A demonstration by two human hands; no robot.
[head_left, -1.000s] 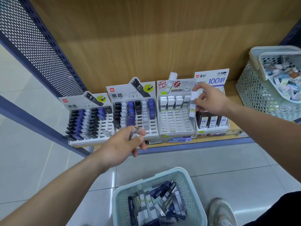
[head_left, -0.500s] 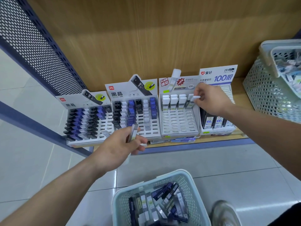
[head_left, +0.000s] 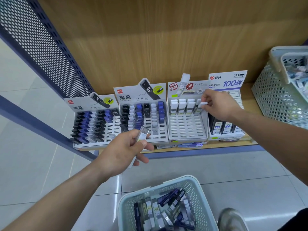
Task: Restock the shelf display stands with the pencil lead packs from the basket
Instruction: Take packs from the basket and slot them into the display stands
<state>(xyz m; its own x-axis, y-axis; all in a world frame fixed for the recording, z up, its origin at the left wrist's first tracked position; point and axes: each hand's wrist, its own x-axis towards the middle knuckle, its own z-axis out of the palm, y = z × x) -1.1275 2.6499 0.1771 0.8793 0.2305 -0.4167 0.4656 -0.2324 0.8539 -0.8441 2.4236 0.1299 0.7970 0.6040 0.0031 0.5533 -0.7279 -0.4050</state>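
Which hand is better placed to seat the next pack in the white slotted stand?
Right. The right hand already holds a white-capped pack at the white slotted stand's top row; the left hand holds its clear pack short of the shelf.

The lower basket (head_left: 166,194) is running off the bottom edge, its near packs out of sight. The second basket (head_left: 273,97) is getting clipped by the right edge, contents blurring together. The left hand (head_left: 123,152) is covering the lower half of its clear lead pack (head_left: 143,135).

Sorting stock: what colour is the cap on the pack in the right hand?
White cap, head view.
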